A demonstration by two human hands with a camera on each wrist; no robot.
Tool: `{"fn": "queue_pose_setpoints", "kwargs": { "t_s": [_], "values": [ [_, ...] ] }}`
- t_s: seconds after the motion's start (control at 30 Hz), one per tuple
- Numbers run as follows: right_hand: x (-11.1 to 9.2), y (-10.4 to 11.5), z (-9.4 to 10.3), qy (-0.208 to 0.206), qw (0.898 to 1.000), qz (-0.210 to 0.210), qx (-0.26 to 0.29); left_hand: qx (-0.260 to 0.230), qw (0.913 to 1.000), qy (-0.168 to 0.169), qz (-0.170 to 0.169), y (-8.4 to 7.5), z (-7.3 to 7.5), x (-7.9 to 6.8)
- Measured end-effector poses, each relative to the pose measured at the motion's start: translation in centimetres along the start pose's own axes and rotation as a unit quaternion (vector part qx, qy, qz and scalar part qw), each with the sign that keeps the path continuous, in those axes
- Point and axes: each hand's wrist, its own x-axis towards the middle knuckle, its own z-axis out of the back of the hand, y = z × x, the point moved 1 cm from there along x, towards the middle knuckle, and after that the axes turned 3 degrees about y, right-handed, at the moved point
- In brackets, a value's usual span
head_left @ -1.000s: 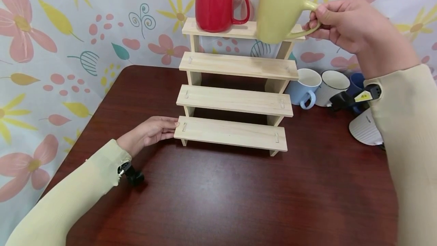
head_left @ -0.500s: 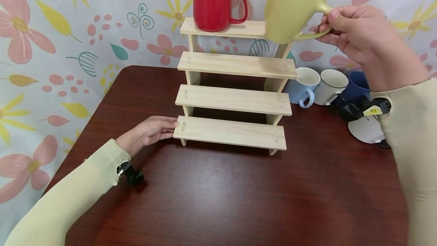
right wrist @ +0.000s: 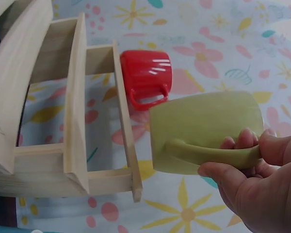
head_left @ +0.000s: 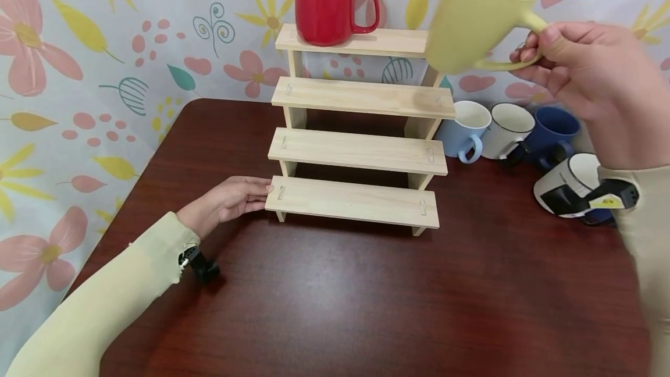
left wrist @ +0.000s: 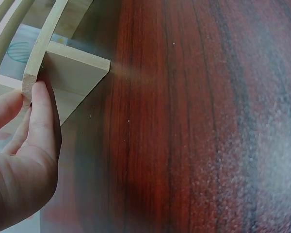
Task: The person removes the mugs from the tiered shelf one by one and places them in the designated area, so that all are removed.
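My right hand [head_left: 591, 68] grips a yellow-green mug [head_left: 481, 16] by its handle. The mug is tilted and overlaps the right end of the top shelf in the head view; the right wrist view shows a gap between that mug [right wrist: 208, 126] and the shelf edge. A red mug [head_left: 324, 4] stands on the left part of the top shelf. At lower left, my left hand [head_left: 227, 205] pinches the end of the lowest board of the four-step wooden display rack [head_left: 356, 199]. In the left wrist view, the thumb [left wrist: 7, 109] lies on one face of the board, fingers on the other.
Right of the rack are a light blue mug [head_left: 463, 130], a white mug with a dark rim [head_left: 508, 130] and a dark blue mug [head_left: 552, 130]. Another white mug [head_left: 562, 185] lies tipped over, partly hidden by the wrist camera. A floral cloth [head_left: 131, 45] hangs behind the dark wooden table [head_left: 324, 301].
My right hand has carried the yellow-green mug to the right, from in front of the top shelf to its right end. My left hand has stayed on the rack.
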Motion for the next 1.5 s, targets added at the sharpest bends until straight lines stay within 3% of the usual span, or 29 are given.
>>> {"fn": "queue_pose_setpoints", "kwargs": {
  "t_s": [0.27, 0.53, 0.67, 0.8, 1.03, 1.27, 1.5],
  "values": [
    [-2.0, -0.7, 0.9, 0.014, 0.999, 0.020, 0.044, -0.002, 1.0000, 0.000, 0.000, 0.0, 0.0, 0.1],
    [-4.2, -2.5, 2.1, 0.099, 0.983, 0.094, 0.124, -0.003, 1.0000, 0.001, 0.000, 0.0, 0.0, 0.2],
    [-5.3, -3.2, 2.9, 0.090, 0.982, 0.104, 0.132, -0.003, 1.0000, -0.001, 0.001, 0.0, 0.1, 0.1],
    [-6.4, -3.7, 4.0, 0.087, 0.984, 0.119, 0.094, 0.000, 1.0000, 0.001, 0.001, 0.0, 0.1, 0.0],
    [-7.9, -4.6, 5.6, 0.141, 0.971, 0.130, 0.146, -0.001, 1.0000, 0.002, -0.002, 0.0, 0.2, 0.0],
    [-9.9, -5.5, 6.4, 0.126, 0.969, 0.155, 0.144, -0.004, 1.0000, 0.002, -0.001, 0.1, 0.2, -0.1],
    [-11.5, -6.7, 7.4, 0.075, 0.976, 0.163, 0.120, -0.007, 1.0000, 0.004, -0.004, 0.0, 0.1, -0.2]
  ]
}}
